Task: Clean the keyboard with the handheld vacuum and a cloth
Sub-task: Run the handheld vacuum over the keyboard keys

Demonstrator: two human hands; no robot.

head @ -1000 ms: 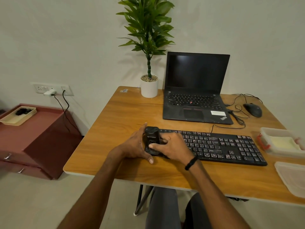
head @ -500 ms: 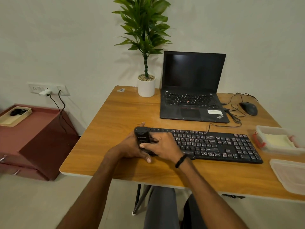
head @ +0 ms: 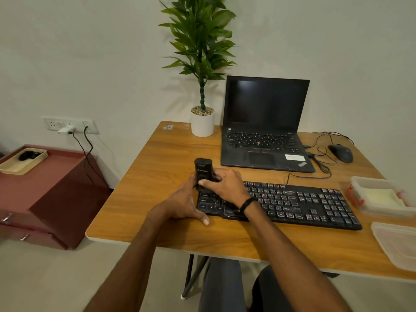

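A black keyboard (head: 299,203) lies across the front of the wooden table (head: 157,167). A small black handheld vacuum (head: 203,171) stands upright on the keyboard's far left corner. My right hand (head: 225,185) grips the vacuum's body, thumb across its front. My left hand (head: 183,203) holds the keyboard's left end, thumb along the front edge and fingers up against the vacuum's left side. The vacuum's lower end is hidden behind my hands. A pale yellow cloth (head: 380,197) lies in an open clear box (head: 360,184) at the right.
An open black laptop (head: 265,131) sits behind the keyboard, a potted plant (head: 202,122) to its left and a wired mouse (head: 341,153) to its right. The box's lid (head: 396,244) lies at the front right. A red cabinet (head: 56,199) stands left of the table.
The vacuum has moved from the keyboard's left front part up to its far left corner, with my right hand on it. My left hand has stayed at the keyboard's left end.
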